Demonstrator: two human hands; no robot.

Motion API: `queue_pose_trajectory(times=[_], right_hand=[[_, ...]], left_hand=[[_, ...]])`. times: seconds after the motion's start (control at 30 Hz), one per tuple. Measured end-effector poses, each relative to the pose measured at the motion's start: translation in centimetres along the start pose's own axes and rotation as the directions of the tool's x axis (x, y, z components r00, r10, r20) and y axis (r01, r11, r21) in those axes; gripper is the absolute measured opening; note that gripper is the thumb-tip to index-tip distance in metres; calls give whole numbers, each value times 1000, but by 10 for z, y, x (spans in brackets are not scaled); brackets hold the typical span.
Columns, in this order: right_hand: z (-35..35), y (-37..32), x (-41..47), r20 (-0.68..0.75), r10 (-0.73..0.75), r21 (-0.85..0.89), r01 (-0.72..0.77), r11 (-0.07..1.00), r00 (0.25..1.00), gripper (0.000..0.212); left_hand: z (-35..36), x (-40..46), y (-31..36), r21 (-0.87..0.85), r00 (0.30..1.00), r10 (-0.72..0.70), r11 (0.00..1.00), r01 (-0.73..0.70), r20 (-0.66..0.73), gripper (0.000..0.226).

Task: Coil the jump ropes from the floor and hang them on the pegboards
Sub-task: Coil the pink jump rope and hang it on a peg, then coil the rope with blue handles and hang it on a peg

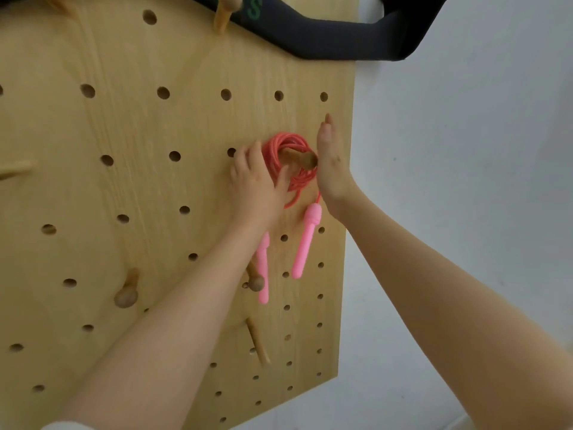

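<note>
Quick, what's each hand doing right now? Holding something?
Left hand: fingers and thumb curled round the coiled pink jump rope on the wooden peg.
Right hand: open, fingers straight, beside the coil, gripping nothing.

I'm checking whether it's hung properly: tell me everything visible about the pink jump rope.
The pink jump rope is a thin, glossy, plastic-looking cord wound into a small coil looped over a wooden peg on the pegboard. Two paler pink handles dangle below. The left hand grips the coil's left side; the right hand lies flat at its right edge.
</note>
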State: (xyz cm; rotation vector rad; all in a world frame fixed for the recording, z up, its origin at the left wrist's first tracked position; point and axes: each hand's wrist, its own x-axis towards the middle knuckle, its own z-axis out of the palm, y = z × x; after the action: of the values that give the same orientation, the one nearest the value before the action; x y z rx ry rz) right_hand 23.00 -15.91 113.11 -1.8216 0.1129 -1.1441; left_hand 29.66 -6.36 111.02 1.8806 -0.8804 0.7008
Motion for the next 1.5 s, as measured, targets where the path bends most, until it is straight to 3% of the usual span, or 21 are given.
queue_pose_trajectory(times=[0.2,0.27,0.33,0.43,0.57,0.67,0.8,0.9,1.0,1.13,1.37,1.5], right_hand=[[17,-7,4,-93,21,-229,-42,972,995,58],[17,-8,3,-117,84,-231,-109,967,990,63],[10,-7,-1,-105,168,-123,-181,976,980,70],[-17,1,-24,-27,181,32,-180,983,983,79],[-72,36,-76,165,307,-117,-291,950,937,50],[-109,85,-120,349,466,-285,-382,879,813,31],[-143,166,-200,467,628,-416,-472,777,622,22],[-163,225,-268,473,738,-506,-538,674,481,21],[-173,290,-337,447,820,-577,-585,570,358,21],[-174,400,-444,389,893,-688,-574,444,224,27],[-166,588,-657,252,966,-817,-521,246,61,29],[-161,675,-773,212,976,-872,-460,167,-48,31]], left_hand=[[-7,-10,-1,-118,998,65,991,-62,17,57],[-10,-15,1,-143,997,69,988,-65,27,58],[-13,-24,6,-159,997,69,985,-65,17,60],[-15,-48,18,-128,998,52,990,-54,-21,59],[2,-108,35,-72,997,18,997,-24,-81,43],[38,-169,46,-64,989,-89,993,97,116,28],[102,-266,41,-22,846,-288,943,333,449,26],[146,-344,19,66,647,-456,844,533,611,26],[182,-417,-18,184,467,-577,738,649,670,20],[245,-513,-87,310,318,-627,686,659,712,18],[346,-724,-219,485,72,-667,608,629,742,20],[394,-844,-278,552,-27,-675,580,600,738,16]])
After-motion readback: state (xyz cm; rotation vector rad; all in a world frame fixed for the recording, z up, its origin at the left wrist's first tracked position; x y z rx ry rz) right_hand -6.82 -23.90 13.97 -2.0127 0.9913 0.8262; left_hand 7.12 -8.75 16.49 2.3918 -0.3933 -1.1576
